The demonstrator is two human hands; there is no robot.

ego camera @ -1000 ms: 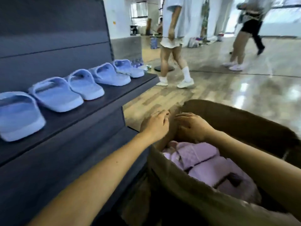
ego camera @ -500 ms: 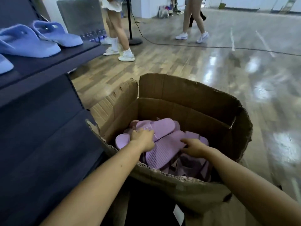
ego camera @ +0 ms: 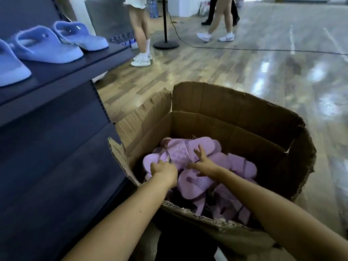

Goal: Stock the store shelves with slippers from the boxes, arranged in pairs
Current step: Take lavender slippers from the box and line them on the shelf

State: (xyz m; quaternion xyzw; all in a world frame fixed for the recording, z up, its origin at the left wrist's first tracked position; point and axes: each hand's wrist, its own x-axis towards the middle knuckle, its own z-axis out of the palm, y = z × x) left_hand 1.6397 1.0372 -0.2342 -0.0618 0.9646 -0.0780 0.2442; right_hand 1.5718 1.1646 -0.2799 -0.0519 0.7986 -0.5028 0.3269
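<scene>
A: Dark shelf (ego camera: 75,65), cardboard box (ego camera: 226,113) beside it. Where is the stock?

B: Purple slippers (ego camera: 243,164) are heaped inside against its left wall. Left hand (ego camera: 163,171) grips the top slipper (ego camera: 188,149) by its end. Right hand (ego camera: 204,162) fingers are spread wide on it. Locate its mate before lifting.

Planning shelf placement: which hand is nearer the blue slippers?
Left. The left hand, holding a purple slipper, is below-right of the blue slippers; the right hand is farther right.

Corrugated cardboard box (ego camera: 235,110), ragged; glossy wood floor (ego camera: 263,63); matt shelf (ego camera: 62,70).
</scene>
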